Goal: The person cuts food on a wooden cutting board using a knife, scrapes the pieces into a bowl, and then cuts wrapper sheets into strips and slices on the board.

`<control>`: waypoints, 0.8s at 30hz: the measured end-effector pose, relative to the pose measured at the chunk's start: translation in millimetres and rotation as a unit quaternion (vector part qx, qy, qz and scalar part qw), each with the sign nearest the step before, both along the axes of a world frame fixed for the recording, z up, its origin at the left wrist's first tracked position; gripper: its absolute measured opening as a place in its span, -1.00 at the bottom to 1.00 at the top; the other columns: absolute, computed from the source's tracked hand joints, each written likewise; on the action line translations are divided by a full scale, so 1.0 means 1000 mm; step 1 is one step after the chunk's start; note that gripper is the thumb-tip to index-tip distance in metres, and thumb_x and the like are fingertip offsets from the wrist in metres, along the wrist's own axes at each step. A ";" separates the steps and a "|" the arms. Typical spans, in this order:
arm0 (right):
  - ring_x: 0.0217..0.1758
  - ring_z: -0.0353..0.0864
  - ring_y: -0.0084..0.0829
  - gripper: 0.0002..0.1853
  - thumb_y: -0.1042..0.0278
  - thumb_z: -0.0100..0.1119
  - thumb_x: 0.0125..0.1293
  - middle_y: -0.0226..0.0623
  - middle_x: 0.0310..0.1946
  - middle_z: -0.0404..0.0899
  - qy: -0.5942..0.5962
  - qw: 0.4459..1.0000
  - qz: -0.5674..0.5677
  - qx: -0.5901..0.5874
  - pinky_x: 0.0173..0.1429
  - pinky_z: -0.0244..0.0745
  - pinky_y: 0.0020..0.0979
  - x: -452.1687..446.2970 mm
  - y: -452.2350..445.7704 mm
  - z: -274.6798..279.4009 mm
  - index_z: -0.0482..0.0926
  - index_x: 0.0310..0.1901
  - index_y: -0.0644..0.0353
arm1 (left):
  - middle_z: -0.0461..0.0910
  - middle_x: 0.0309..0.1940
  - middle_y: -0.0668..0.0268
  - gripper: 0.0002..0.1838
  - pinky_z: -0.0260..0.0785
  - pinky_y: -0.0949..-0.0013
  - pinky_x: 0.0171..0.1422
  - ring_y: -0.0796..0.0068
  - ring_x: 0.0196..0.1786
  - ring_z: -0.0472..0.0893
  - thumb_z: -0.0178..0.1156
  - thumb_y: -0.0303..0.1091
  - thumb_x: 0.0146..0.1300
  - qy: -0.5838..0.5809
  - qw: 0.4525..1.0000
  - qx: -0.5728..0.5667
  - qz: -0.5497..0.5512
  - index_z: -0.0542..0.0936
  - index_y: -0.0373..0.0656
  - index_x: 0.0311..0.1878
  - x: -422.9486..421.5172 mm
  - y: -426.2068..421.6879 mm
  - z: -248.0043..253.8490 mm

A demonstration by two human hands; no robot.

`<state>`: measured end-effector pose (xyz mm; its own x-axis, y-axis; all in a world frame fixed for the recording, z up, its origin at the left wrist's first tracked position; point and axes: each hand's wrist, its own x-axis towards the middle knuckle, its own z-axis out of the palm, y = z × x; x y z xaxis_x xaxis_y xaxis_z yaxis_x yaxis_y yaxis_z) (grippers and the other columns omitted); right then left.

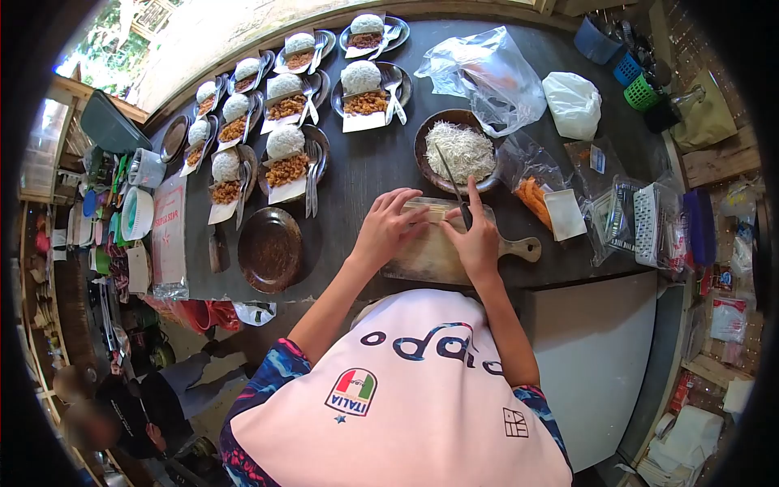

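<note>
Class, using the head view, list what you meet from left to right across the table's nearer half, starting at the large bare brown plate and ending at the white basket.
Brown plate → left hand → right hand → orange item → white square piece → white basket.

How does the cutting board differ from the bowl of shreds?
The cutting board is light brown; the bowl is darker. The board is long with a handle; the bowl is round. The left hand and right hand are over the board; the bowl holds heaped shreds. Both rest on the table.
</note>
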<state>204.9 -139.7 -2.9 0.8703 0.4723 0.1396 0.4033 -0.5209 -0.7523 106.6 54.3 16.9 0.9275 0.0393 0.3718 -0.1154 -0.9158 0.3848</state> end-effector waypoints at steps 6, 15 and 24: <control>-0.12 0.81 0.04 0.20 0.23 0.60 0.15 -0.19 -0.17 0.82 0.004 1.000 -0.011 0.010 -0.01 0.69 -0.02 -0.004 0.002 0.002 0.00 0.73 -0.26 | 0.59 0.33 0.24 -0.73 0.38 0.06 0.49 0.13 0.40 0.54 0.43 -0.27 0.29 -0.040 0.999 -0.009 0.010 0.80 0.02 0.05 -0.003 -0.011 -0.008; -0.14 0.81 -0.04 0.09 0.22 0.54 0.25 -0.42 -0.17 0.82 0.012 0.998 -0.029 0.047 -0.04 0.68 -0.05 -0.017 -0.007 0.007 0.06 0.72 -0.25 | 0.70 0.18 0.33 -0.83 0.43 0.08 0.40 0.14 0.29 0.62 0.48 -0.38 0.20 -0.050 0.994 -0.087 0.039 0.81 -0.04 -0.13 -0.003 -0.021 0.002; -0.12 0.77 0.07 -0.43 0.23 0.16 0.60 0.03 -0.06 0.77 0.007 0.999 -0.006 0.041 -0.02 0.63 -0.06 -0.045 -0.060 0.033 0.39 0.60 -0.22 | 0.79 -0.20 0.31 -0.85 0.56 0.25 0.06 0.21 -0.15 0.73 0.45 -0.47 0.26 0.065 0.961 -0.267 0.039 0.79 -0.17 -0.11 -0.016 -0.035 0.034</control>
<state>160.3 -199.6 29.7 0.8784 0.4488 0.1642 0.3857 -0.4627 -0.7982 90.4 19.1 50.9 0.9512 0.2640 0.1595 0.0277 -0.5882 0.8082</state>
